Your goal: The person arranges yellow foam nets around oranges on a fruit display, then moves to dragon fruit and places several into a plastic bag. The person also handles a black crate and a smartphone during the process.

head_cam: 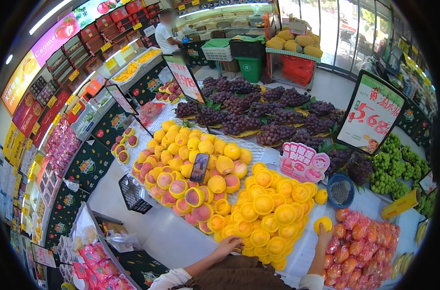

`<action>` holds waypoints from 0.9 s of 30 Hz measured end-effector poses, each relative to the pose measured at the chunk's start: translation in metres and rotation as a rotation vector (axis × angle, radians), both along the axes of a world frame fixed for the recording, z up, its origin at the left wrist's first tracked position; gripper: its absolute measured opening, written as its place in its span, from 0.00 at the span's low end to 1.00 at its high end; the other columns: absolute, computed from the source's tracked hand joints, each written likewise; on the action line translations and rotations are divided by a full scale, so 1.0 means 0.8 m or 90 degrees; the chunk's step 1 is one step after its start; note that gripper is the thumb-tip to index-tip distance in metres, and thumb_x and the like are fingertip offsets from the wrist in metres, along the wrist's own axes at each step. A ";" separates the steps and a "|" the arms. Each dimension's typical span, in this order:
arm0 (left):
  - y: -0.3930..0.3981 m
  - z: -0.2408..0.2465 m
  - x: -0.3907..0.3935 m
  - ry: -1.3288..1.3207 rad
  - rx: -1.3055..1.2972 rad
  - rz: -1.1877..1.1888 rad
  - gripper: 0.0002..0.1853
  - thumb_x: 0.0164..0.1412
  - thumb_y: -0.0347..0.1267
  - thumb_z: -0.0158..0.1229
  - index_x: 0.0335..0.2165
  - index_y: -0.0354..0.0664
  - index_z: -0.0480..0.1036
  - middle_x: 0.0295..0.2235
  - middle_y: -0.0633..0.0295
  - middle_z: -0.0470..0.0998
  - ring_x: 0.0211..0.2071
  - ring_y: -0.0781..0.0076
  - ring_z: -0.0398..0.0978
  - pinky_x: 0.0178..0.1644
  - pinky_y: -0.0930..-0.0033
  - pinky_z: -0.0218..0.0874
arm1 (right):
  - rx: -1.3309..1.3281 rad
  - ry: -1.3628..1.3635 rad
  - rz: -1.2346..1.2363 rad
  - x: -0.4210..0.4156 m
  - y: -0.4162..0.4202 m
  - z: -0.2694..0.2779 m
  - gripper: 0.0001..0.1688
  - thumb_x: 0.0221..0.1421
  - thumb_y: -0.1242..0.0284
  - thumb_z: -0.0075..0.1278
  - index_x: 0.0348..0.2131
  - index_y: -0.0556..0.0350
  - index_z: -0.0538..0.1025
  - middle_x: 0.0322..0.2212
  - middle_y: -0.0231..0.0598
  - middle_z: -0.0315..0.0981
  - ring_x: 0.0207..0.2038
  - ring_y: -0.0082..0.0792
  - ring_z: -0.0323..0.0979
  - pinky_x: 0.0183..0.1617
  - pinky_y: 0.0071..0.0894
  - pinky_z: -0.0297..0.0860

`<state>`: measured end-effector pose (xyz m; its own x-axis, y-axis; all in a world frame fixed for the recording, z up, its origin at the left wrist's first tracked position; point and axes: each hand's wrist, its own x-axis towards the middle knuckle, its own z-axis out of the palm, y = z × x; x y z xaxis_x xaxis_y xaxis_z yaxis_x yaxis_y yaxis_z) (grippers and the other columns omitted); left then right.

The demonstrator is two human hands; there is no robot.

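Observation:
My right hand (325, 236) grips a round fruit in a yellow foam net (323, 224), held to the right of a pile of yellow-orange fruits in foam nets (262, 204). At the near left edge of that pile is my left hand (231, 244), with no fruit visible in it; its fingertips are close to the netted fruits, and whether they touch is unclear. Another netted fruit (321, 196) sits apart by the pile's upper right corner. Left of the pile are peaches in yellow nets (191, 163), with a smartphone (199, 168) lying on them.
Plastic-wrapped orange fruits (350, 250) lie right of my right hand. Beyond it stand a blue bowl (340, 191) and a yellow roll (401, 204). Dark grapes (241, 105) cover the far side, under price signs (371, 112). A black basket (134, 194) hangs at left. A person (166, 34) stands farther back.

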<state>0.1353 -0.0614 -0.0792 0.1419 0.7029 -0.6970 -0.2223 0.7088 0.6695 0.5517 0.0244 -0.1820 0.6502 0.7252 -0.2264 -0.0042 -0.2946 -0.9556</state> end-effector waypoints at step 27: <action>0.098 0.002 -0.067 -0.146 0.256 -0.322 0.27 0.57 0.34 0.54 0.55 0.41 0.59 0.47 0.62 0.67 0.48 0.74 0.65 0.50 0.73 0.58 | 0.034 -0.003 0.568 -0.349 -0.051 0.210 0.19 0.48 0.73 0.59 0.42 0.56 0.76 0.40 0.36 0.68 0.42 0.27 0.68 0.42 0.25 0.68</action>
<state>0.0814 0.0169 -0.0773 0.6336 0.7090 -0.3096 -0.0967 0.4696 0.8776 0.2722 -0.0167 -0.0143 -0.1596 0.9713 -0.1766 0.2092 -0.1416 -0.9676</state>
